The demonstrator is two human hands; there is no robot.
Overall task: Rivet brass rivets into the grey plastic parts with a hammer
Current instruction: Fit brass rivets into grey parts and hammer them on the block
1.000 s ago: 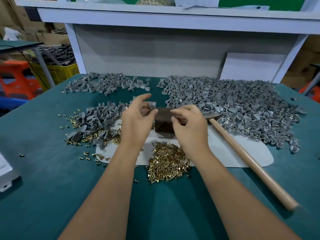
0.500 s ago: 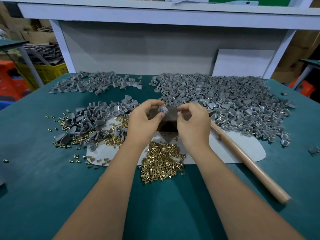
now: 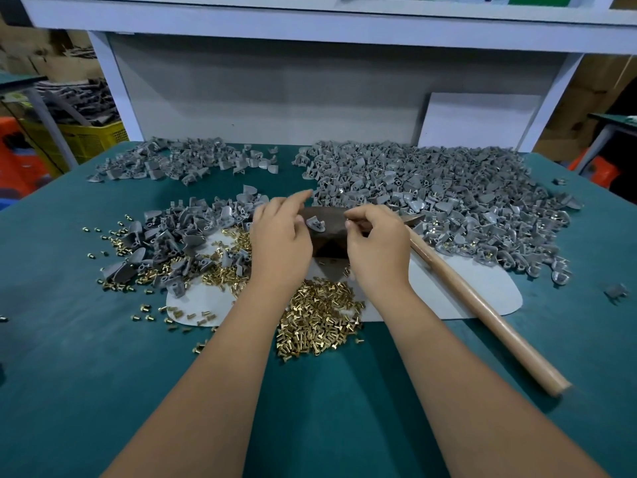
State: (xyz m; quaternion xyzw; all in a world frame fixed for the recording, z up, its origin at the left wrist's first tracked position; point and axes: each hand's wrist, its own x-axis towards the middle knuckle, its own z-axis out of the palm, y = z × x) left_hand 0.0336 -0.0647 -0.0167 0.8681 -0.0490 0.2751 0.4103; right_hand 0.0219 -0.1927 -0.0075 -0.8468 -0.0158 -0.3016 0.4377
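I see my left hand [image 3: 281,236] pinching a small grey plastic part [image 3: 315,224] atop the dark metal anvil block [image 3: 327,236]; my right hand [image 3: 377,241] hovers beside, fingers curled, contents unclear. The wooden-handled hammer [image 3: 482,313] lies on the green table [image 3: 69,339].

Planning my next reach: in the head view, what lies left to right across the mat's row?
Mixed grey parts and rivets → left hand → grey part on the anvil block → right hand → hammer handle
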